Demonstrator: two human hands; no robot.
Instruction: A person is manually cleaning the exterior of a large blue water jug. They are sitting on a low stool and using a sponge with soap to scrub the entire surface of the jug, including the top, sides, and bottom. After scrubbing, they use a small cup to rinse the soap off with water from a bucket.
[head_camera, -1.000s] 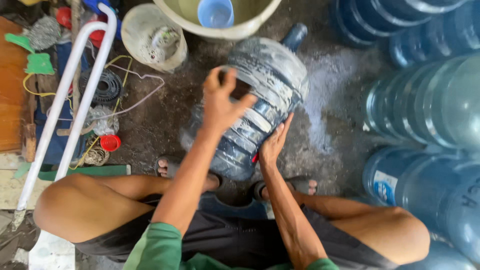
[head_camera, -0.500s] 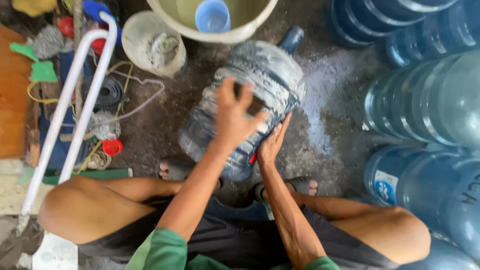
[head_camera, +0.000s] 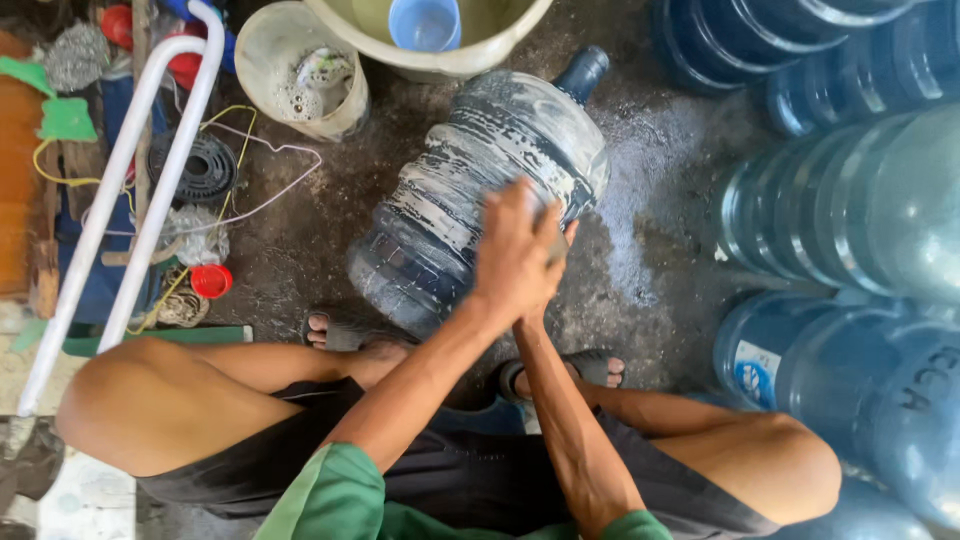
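Note:
A large clear-blue water jug (head_camera: 450, 210) lies on its side on the wet concrete floor, streaked with soap foam, its dark blue neck (head_camera: 584, 71) pointing up-right. My left hand (head_camera: 515, 255) rests palm down on the jug's lower right flank, with nothing seen in it. My right hand (head_camera: 567, 233) is almost wholly hidden under the left hand, against the same side of the jug; only a fingertip shows. My sandalled feet (head_camera: 345, 332) are planted just below the jug.
A cream basin (head_camera: 470, 62) holding a blue scoop (head_camera: 425, 22) stands above the jug. A small bucket of suds (head_camera: 300, 70) is at upper left. Several blue jugs (head_camera: 860, 200) crowd the right. A white pipe frame (head_camera: 120, 200), coiled cords and a red cap (head_camera: 211, 281) lie left.
My left hand has slid from the jug's top middle, fingers spread, down and right to its lower right side, covering my right hand. The jug has stayed in place.

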